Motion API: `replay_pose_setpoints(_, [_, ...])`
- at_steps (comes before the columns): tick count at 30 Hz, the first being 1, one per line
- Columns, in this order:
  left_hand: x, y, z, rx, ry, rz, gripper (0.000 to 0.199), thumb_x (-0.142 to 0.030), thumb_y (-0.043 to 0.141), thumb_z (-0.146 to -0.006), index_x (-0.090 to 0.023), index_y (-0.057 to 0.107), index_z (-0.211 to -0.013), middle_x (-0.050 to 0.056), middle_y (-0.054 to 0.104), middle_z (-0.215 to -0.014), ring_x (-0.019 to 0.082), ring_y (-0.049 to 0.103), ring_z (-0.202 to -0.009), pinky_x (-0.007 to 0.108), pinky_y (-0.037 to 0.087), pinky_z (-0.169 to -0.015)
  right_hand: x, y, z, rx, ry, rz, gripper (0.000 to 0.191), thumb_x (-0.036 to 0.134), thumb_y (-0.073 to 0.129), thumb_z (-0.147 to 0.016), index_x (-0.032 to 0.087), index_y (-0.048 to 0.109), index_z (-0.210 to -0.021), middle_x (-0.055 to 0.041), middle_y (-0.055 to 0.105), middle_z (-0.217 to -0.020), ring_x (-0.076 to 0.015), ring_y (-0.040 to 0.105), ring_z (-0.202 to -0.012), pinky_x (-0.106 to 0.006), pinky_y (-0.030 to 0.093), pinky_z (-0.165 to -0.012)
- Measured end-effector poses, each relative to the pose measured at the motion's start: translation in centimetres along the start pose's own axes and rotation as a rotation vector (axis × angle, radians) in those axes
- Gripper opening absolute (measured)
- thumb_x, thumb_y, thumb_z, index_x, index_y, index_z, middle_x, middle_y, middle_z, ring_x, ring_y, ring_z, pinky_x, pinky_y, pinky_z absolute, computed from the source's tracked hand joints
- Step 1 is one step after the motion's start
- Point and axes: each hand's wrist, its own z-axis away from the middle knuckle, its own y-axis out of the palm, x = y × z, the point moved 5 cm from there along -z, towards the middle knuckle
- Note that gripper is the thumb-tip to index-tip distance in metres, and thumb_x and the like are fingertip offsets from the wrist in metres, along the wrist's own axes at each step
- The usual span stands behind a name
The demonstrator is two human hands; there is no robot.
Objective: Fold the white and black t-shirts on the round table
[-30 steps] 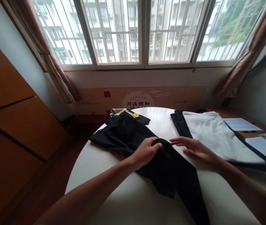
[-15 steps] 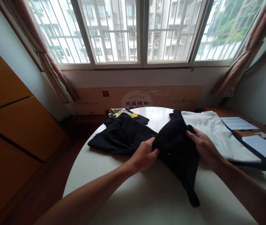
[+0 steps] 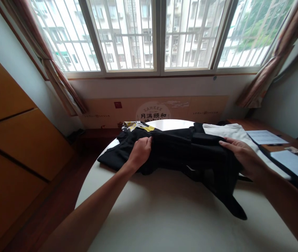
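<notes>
A black garment (image 3: 180, 150) is stretched sideways between my two hands above the table; its exact kind cannot be made out. My left hand (image 3: 141, 150) is closed on its left end, thumb on top. At its right end my right hand (image 3: 236, 150) pinches the cloth between thumb and fingers. From the right side a narrow black strip or sleeve hangs down toward the tabletop. Just left of my left hand lies another dark cloth (image 3: 112, 157), with a black, yellow and white patterned garment (image 3: 135, 125) behind it.
The round white table (image 3: 164, 217) carries all the clothes. A folded white garment (image 3: 227, 129) lies at the right, partly behind my right hand. Beyond it, papers (image 3: 265, 137) rest on a brown desk. A printed cardboard panel (image 3: 99, 108) stands under the window.
My hands have moved apart, the left one leftward and up, the right one rightward. The bunched black garment is now spread out wide between them.
</notes>
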Motion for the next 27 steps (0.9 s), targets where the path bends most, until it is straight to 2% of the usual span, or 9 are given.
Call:
replay_pose_setpoints(6, [0.4, 0.6, 0.4, 0.237, -0.386, 0.482, 0.06, -0.07, 0.061, -0.092, -0.021, 0.049, -0.059, -0.001, 0.046, -0.055, 0.013, 0.04, -0.052, 0.03, 0.033, -0.054, -1.0, -2.9, -1.8, 0.044, -0.002, 0.192, 0.039, 0.045, 0.081, -0.084, 0.022, 0.074, -0.114, -0.007, 0.08, -0.09, -0.0221, 0.073, -0.066, -0.027, 0.057, -0.051])
replay_pose_setpoints(9, [-1.4, 1.4, 1.7, 0.452, -0.428, 0.639, 0.064, -0.079, 0.073, -0.077, -0.018, 0.059, -0.066, 0.0, 0.053, -0.059, 0.014, 0.044, -0.054, 0.029, 0.036, -0.054, -0.3, -2.8, -1.8, -0.089, -0.236, 0.467, 0.06, 0.052, 0.078, -0.083, 0.018, 0.066, -0.131, -0.0142, 0.078, -0.105, -0.0299, 0.075, -0.08, -0.038, 0.063, -0.06])
replay_pose_setpoints(11, [-3.3, 2.1, 2.9, 0.602, -0.309, 0.676, 0.066, -0.081, 0.076, -0.073, -0.018, 0.058, -0.065, -0.001, 0.049, -0.059, 0.011, 0.04, -0.055, 0.027, 0.032, -0.053, 0.7, -0.9, -0.3, -0.151, -0.532, 0.661, 0.08, 0.054, 0.079, -0.081, 0.018, 0.054, -0.149, -0.0209, 0.067, -0.139, -0.0391, 0.07, -0.117, -0.052, 0.064, -0.089])
replay_pose_setpoints(13, [-5.4, 2.9, 4.4, 0.755, -0.148, 0.659, 0.068, -0.081, 0.076, -0.075, -0.019, 0.052, -0.063, -0.004, 0.041, -0.059, 0.009, 0.032, -0.056, 0.025, 0.026, -0.052, 0.8, 2.7, 2.0, -0.018, -0.773, 0.806, 0.096, 0.052, 0.083, -0.08, 0.024, 0.042, -0.162, -0.0182, 0.043, -0.167, -0.0408, 0.044, -0.151, -0.06, 0.046, -0.118])
replay_pose_setpoints(15, [-7.2, 3.6, 6.1, 0.92, -0.019, 0.616, 0.067, -0.08, 0.073, -0.08, -0.019, 0.05, -0.066, -0.006, 0.038, -0.061, 0.009, 0.03, -0.057, 0.025, 0.024, -0.052, -0.2, 6.6, 4.3, 0.26, -0.85, 0.865, 0.097, 0.047, 0.087, -0.08, 0.029, 0.041, -0.164, -0.0124, 0.032, -0.175, -0.038, 0.027, -0.161, -0.059, 0.032, -0.128])
replay_pose_setpoints(17, [-8.5, 3.8, 7.4, 1.031, 0.073, 0.585, 0.061, -0.077, 0.069, -0.085, -0.019, 0.056, -0.075, -0.005, 0.044, -0.066, 0.01, 0.036, -0.061, 0.025, 0.028, -0.055, -1.2, 9.3, 6.1, 0.467, -0.807, 0.816, 0.073, 0.037, 0.084, -0.083, 0.028, 0.059, -0.151, -0.0126, 0.05, -0.164, -0.0383, 0.042, -0.154, -0.057, 0.036, -0.126])
replay_pose_setpoints(20, [-9.5, 2.8, 7.6, 0.908, 0.193, 0.478, 0.051, -0.07, 0.065, -0.091, -0.019, 0.06, -0.087, -0.002, 0.053, -0.072, 0.013, 0.046, -0.065, 0.026, 0.035, -0.059, -1.7, 9.7, 6.3, 0.492, -0.563, 0.64, 0.018, 0.033, 0.073, -0.089, 0.024, 0.079, -0.103, -0.0087, 0.08, -0.103, -0.0317, 0.075, -0.1, -0.044, 0.061, -0.092])
replay_pose_setpoints(23, [-9.6, 1.8, 7.4, 0.688, 0.337, 0.2, 0.051, -0.067, 0.077, -0.083, -0.021, 0.062, -0.101, 0.0, 0.06, -0.08, 0.018, 0.055, -0.07, 0.028, 0.041, -0.064, -0.7, 6.6, 4.9, 0.279, -0.351, 0.292, 0.025, 0.049, 0.074, -0.087, 0.024, 0.075, -0.089, -0.0037, 0.074, -0.079, -0.0241, 0.069, -0.071, -0.032, 0.057, -0.063])
replay_pose_setpoints(27, [-8.6, 3.1, 7.7, 0.642, 0.48, -0.173, 0.048, -0.039, 0.087, -0.072, -0.021, 0.063, -0.11, 0.01, 0.069, -0.104, 0.032, 0.067, -0.094, 0.036, 0.048, -0.078, 0.4, -0.5, 2.2, -0.133, -0.196, 0.044, 0.034, 0.06, 0.072, -0.085, 0.027, 0.071, -0.09, -0.0032, 0.071, -0.076, -0.0246, 0.066, -0.062, -0.033, 0.054, -0.052])
